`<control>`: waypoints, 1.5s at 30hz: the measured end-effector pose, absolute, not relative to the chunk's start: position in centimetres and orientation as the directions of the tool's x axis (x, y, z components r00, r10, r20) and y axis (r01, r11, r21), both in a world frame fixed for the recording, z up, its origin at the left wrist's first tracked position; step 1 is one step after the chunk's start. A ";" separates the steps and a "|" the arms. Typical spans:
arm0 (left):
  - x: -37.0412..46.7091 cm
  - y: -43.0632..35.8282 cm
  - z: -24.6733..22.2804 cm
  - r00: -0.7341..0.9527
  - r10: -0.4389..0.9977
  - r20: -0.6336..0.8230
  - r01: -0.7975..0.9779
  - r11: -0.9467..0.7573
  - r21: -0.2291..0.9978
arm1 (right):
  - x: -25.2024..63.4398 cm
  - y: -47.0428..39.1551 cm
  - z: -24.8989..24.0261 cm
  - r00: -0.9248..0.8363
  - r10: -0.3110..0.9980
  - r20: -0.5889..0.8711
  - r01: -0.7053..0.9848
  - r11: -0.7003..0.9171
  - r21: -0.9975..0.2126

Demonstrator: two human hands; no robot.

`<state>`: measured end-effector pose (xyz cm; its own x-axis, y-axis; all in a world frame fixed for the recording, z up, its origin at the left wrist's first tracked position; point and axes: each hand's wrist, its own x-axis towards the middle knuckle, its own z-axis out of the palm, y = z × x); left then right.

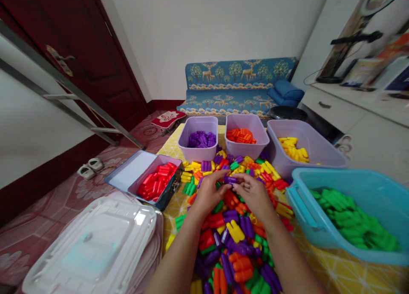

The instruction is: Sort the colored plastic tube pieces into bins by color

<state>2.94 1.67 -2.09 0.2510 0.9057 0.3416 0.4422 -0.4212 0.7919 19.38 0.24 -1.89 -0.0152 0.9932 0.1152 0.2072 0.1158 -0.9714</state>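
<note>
Both hands reach over a mixed pile of colored plastic pieces (235, 231) on a yellow patterned cloth. Between the fingertips is a purple piece (230, 180). My left hand (211, 189) comes in from the left, thumb and fingers closed on the piece's left end. My right hand (254, 192) has its thumb and fingers at the right end. Behind the hands stand a lilac bin of purple pieces (198, 155) and a lilac bin of orange pieces (246, 150).
Right are a lilac bin of yellow pieces (319, 157) and a turquoise tub of green pieces (348, 252). Left are an open box of red pieces (168, 198) and stacked clear lids (96, 243). A patterned sofa (230, 79) stands behind the table.
</note>
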 end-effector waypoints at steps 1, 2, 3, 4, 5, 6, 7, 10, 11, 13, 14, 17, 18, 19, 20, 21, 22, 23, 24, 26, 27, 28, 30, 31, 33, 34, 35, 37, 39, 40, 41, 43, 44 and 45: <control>2.9 1.8 -2.1 0.246 0.907 0.342 0.421 -0.418 0.805 | 19.5 0.3 -2.0 0.008 0.993 0.118 0.203 0.114 -0.973; 2.8 1.9 -2.0 0.225 0.911 0.345 0.402 -0.409 0.819 | 19.6 0.4 -2.0 0.038 0.992 0.124 0.196 0.114 -0.974; 2.7 2.2 -1.7 0.178 0.919 0.351 0.386 -0.394 0.834 | 19.7 0.4 -2.1 0.068 0.989 0.132 0.191 0.117 -0.975; 2.5 2.5 -1.4 0.107 0.925 0.365 0.368 -0.378 0.849 | 19.9 0.5 -2.2 0.093 0.986 0.140 0.190 0.121 -0.974; 2.2 3.1 -0.9 0.026 0.922 0.386 0.348 -0.370 0.861 | 20.0 0.5 -2.2 0.108 0.983 0.146 0.192 0.123 -0.974; 1.9 3.7 -0.4 -0.060 0.907 0.417 0.333 -0.376 0.865 | 20.1 0.5 -2.2 0.114 0.982 0.148 0.196 0.124 -0.973; 1.5 4.6 0.3 -0.131 0.882 0.452 0.322 -0.394 0.861 | 20.1 0.5 -2.2 0.117 0.982 0.146 0.199 0.121 -0.972; 0.3 7.3 2.7 -0.269 0.798 0.539 0.361 -0.435 0.825 | 20.0 0.4 -2.1 0.107 0.986 0.128 0.195 0.106 -0.975; -0.1 8.1 3.5 -0.290 0.782 0.552 0.395 -0.428 0.813 | 19.9 0.4 -2.0 0.106 0.987 0.124 0.191 0.102 -0.976; -0.4 9.0 4.7 -0.234 0.786 0.572 0.420 -0.449 0.789 | 19.9 0.4 -2.0 0.113 0.985 0.130 0.190 0.106 -0.976; -0.4 9.0 5.0 -0.193 0.789 0.584 0.405 -0.478 0.779 | 19.9 0.4 -2.1 0.123 0.982 0.145 0.201 0.118 -0.973; 0.6 7.7 4.5 -0.066 0.782 0.620 0.355 -0.562 0.747 | 20.3 0.6 -2.3 0.160 0.964 0.213 0.301 0.158 -0.940; 1.1 6.9 3.9 -0.023 0.791 0.612 0.341 -0.569 0.748 | 20.5 0.7 -2.5 0.169 0.956 0.241 0.355 0.169 -0.919; 1.7 6.1 3.1 0.047 0.813 0.580 0.337 -0.560 0.757 | 20.7 0.8 -2.6 0.173 0.947 0.271 0.414 0.180 -0.892; 2.2 5.4 2.2 0.133 0.827 0.546 0.343 -0.556 0.757 | 20.9 0.9 -2.8 0.166 0.939 0.300 0.474 0.191 -0.860; 2.7 4.8 1.3 0.220 0.835 0.504 0.379 -0.549 0.745 | 21.1 1.0 -3.0 0.153 0.932 0.328 0.531 0.202 -0.823; 3.1 4.4 0.4 0.293 0.837 0.461 0.430 -0.546 0.718 | 21.2 1.0 -3.1 0.133 0.927 0.351 0.584 0.213 -0.784; 3.4 4.0 -0.5 0.333 0.844 0.420 0.488 -0.535 0.690 | 21.3 1.1 -3.3 0.110 0.924 0.365 0.631 0.219 -0.744; 3.6 3.8 -1.2 0.372 0.848 0.377 0.544 -0.528 0.652 | 21.3 1.1 -3.3 0.087 0.925 0.370 0.672 0.220 -0.707; 3.8 3.6 -2.0 0.412 0.850 0.328 0.628 -0.526 0.574 | 21.3 1.0 -3.4 0.045 0.933 0.357 0.735 0.211 -0.644; 3.7 3.5 -2.2 0.421 0.849 0.319 0.649 -0.528 0.548 | 21.2 1.0 -3.3 0.025 0.940 0.341 0.758 0.204 -0.620; 3.6 3.5 -2.3 0.430 0.845 0.318 0.654 -0.534 0.536 | 21.1 0.9 -3.2 0.005 0.948 0.320 0.775 0.199 -0.600; 3.5 3.4 -2.3 0.433 0.842 0.323 0.636 -0.539 0.552 | 20.9 0.7 -3.0 -0.025 0.961 0.277 0.794 0.187 -0.579; 3.4 3.4 -2.3 0.430 0.842 0.325 0.622 -0.537 0.570 | 20.7 0.6 -2.8 -0.034 0.965 0.259 0.796 0.183 -0.578; 3.2 3.4 -2.5 0.412 0.851 0.326 0.604 -0.523 0.601 | 20.5 0.4 -2.5 -0.051 0.970 0.236 0.790 0.184 -0.585; 3.2 3.4 -2.5 0.397 0.857 0.329 0.601 -0.514 0.613 | 20.4 0.3 -2.4 -0.066 0.970 0.233 0.788 0.194 -0.585; 3.2 3.4 -2.6 0.382 0.862 0.334 0.596 -0.506 0.623 | 20.2 0.2 -2.3 -0.090 0.968 0.234 0.789 0.212 -0.576; 3.1 3.5 -2.8 0.354 0.869 0.346 0.582 -0.495 0.646 | 20.0 0.0 -2.1 -0.150 0.961 0.232 0.807 0.255 -0.532; 3.0 3.4 -2.9 0.325 0.874 0.362 0.566 -0.486 0.665 | 19.9 -0.1 -2.1 -0.194 0.958 0.209 0.839 0.273 -0.471; 3.0 3.4 -2.9 0.312 0.875 0.371 0.557 -0.485 0.674 | 19.8 -0.2 -2.1 -0.203 0.961 0.188 0.854 0.268 -0.446; 2.9 3.4 -2.9 0.299 0.874 0.382 0.544 -0.486 0.684 | 19.7 -0.3 -2.2 -0.201 0.965 0.168 0.867 0.255 -0.429; 2.8 3.3 -2.9 0.276 0.874 0.400 0.509 -0.486 0.710 | 19.7 -0.3 -2.3 -0.187 0.971 0.147 0.878 0.232 -0.419; 2.7 3.3 -2.9 0.260 0.876 0.406 0.490 -0.482 0.727 | 19.7 -0.3 -2.3 -0.179 0.972 0.152 0.876 0.228 -0.425; 2.7 3.3 -2.9 0.246 0.880 0.407 0.470 -0.476 0.743 | 19.8 -0.2 -2.4 -0.171 0.971 0.164 0.872 0.227 -0.434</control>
<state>2.66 3.27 -2.93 0.2456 0.8796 0.4075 0.4705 -0.4757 0.7432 19.77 -0.21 -2.36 -0.1711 0.9715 0.1642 0.8718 0.2269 -0.4341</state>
